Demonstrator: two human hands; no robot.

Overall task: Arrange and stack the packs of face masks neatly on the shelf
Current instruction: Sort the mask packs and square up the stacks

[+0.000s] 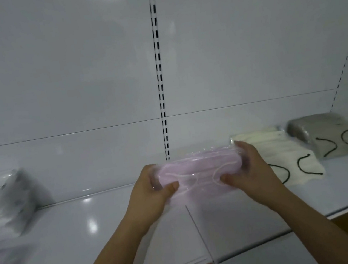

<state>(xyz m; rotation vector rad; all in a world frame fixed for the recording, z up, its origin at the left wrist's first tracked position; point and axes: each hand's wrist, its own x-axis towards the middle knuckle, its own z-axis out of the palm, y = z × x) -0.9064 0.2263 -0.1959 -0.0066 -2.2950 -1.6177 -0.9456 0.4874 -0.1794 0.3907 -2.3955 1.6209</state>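
Left hand (147, 189) and right hand (245, 172) grip pink mask pack (193, 169) by its ends, fingers curled round, thumbs on top, above white shelf (94, 238) centre. Cream pack (285, 156) at 3 o'clock, grey pack (327, 133) beyond. Blurred packs (9, 201) at 9 o'clock.

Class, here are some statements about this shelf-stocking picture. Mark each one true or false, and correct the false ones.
1. Both hands hold the pink pack. True: the left hand and right hand have it by its two ends.
2. The cream pack lies left of the pink pack. False: it lies to its right.
3. The grey pack sits beside the cream pack, further right. True.
4. The cream pack has white ear loops. False: its loops are black.
5. The pink pack rests flat on the shelf. False: the hands hold it up, tilted towards the camera.
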